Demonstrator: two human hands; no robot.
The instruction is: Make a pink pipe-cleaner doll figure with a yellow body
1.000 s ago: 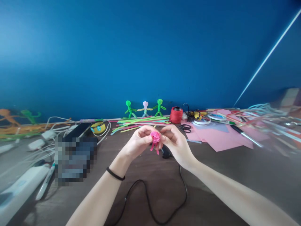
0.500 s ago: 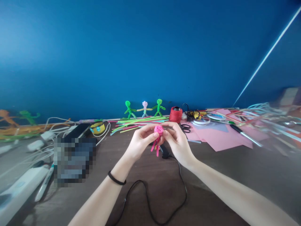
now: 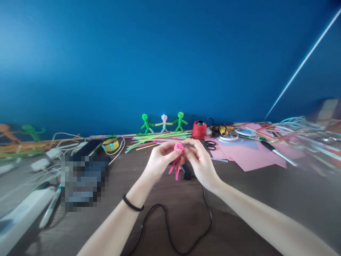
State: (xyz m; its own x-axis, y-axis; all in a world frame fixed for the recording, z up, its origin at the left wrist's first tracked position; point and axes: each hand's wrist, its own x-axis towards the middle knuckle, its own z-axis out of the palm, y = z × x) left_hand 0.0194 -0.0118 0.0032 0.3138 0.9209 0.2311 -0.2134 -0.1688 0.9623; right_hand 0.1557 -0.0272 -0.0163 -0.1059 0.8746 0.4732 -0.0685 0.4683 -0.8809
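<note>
Between my two hands, above the dark table, is a small pink wound pipe-cleaner piece (image 3: 179, 146) with a round top and loose ends hanging down. My left hand (image 3: 163, 158) pinches it from the left with thumb and fingers, a black band round that wrist. From the right, the thumb and fingertips of my right hand (image 3: 197, 160) close on the same piece. Part of it is covered by my fingers. Just beneath the hands lies a black corded tool (image 3: 187, 172), mostly hidden, its cable looping toward me.
Pipe-cleaner figures (image 3: 164, 122) stand against the blue wall behind loose pipe cleaners (image 3: 149, 140). Right: a red thread spool (image 3: 199, 130), black scissors (image 3: 210, 145), pink paper (image 3: 250, 156) and a knife-like tool (image 3: 279, 153). Left: white cables, a power strip (image 3: 26, 213) and a yellow roll (image 3: 110, 145).
The pink piece has tilted a little, its loose ends shifting slightly left and down. Both hands keep their grip and have barely moved.
</note>
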